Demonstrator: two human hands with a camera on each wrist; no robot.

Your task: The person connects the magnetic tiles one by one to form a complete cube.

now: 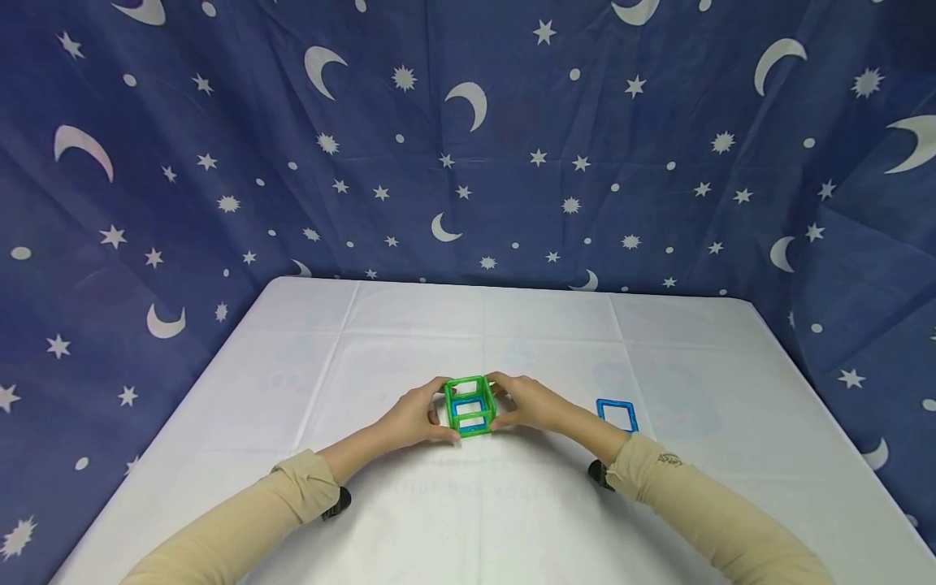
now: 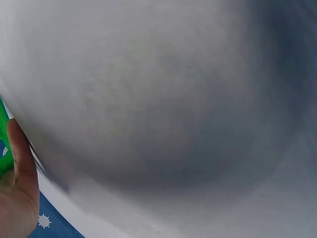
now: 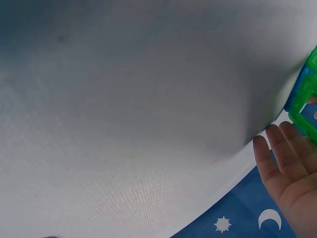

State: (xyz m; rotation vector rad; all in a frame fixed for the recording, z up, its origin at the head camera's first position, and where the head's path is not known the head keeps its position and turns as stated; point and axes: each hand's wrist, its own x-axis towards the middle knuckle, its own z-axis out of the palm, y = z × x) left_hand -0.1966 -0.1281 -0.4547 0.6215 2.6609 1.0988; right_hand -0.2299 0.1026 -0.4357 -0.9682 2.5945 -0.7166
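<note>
A small open cube of green square magnetic tiles (image 1: 471, 415) stands on the white table, with a blue square tile (image 1: 468, 400) showing at its bottom. My left hand (image 1: 417, 418) holds the cube's left side, thumb at the near lower corner and fingers toward the far edge. From the other side my right hand (image 1: 530, 404) grips it, thumb near the front and forefinger at the far right corner. The left wrist view catches only a sliver of green frame beside the thumb (image 2: 21, 153). In the right wrist view, some fingers (image 3: 285, 153) extend below the green frame (image 3: 299, 106).
One loose blue square tile (image 1: 616, 402) lies flat on the table, just beyond my right forearm. The white cloth-covered table (image 1: 439, 520) runs back to a blue curtain (image 1: 512, 122) with moons and stars.
</note>
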